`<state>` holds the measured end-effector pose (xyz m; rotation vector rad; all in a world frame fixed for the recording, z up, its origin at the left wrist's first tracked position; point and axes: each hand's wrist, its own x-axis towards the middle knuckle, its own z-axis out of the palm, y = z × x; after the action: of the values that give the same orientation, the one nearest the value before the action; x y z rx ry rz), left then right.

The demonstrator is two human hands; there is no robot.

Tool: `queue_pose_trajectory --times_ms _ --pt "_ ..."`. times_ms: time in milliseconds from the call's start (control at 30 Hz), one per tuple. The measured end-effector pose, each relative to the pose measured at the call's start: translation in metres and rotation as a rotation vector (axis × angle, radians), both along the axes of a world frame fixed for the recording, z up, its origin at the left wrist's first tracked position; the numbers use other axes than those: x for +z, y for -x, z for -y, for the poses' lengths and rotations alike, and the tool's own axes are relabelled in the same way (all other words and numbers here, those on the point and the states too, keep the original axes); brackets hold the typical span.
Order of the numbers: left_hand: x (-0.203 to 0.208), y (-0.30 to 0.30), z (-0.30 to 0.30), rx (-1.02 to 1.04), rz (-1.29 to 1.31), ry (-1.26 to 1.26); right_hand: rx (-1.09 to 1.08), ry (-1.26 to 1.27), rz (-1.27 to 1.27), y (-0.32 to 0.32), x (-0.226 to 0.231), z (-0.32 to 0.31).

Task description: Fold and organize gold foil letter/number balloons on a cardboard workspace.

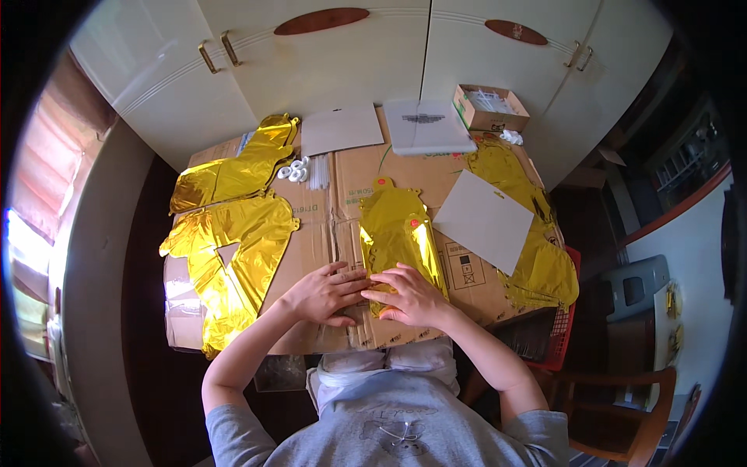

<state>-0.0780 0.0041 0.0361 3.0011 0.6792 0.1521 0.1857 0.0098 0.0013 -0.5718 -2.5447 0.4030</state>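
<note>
A folded gold foil balloon lies lengthwise on the cardboard in front of me, with small tabs along its far end and two red dots on it. My left hand rests at its near left edge, fingers stretched out to the right. Over the balloon's near end lies my right hand, its fingers extended to the left and almost meeting the left fingertips. Both palms face down, and neither hand is closed round anything. What lies directly beneath the fingers is hidden.
More flat gold foil balloons lie on the left, others on the right under a white card. Farther back are white rolls, clear straws, a grey sheet, a plastic-wrapped pack and an open box.
</note>
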Motion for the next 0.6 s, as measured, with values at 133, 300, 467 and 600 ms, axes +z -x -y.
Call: queue_pose_trajectory --times_ms 133,300,467,600 --pt "-0.0014 -0.0032 0.0041 -0.058 0.009 0.032 -0.003 -0.010 0.017 -0.0003 0.0016 -0.0007" --pt "-0.0015 -0.0053 0.0082 -0.063 -0.003 0.074 -0.013 -0.017 0.036 0.0007 0.0045 0.0000" --pt "0.0003 -0.0052 0.0074 -0.061 -0.018 0.101 -0.020 -0.032 0.051 -0.0001 0.0052 -0.0008" --pt "0.0015 -0.0044 0.0081 -0.054 -0.058 0.109 -0.042 0.009 0.072 0.0004 0.0023 0.0003"
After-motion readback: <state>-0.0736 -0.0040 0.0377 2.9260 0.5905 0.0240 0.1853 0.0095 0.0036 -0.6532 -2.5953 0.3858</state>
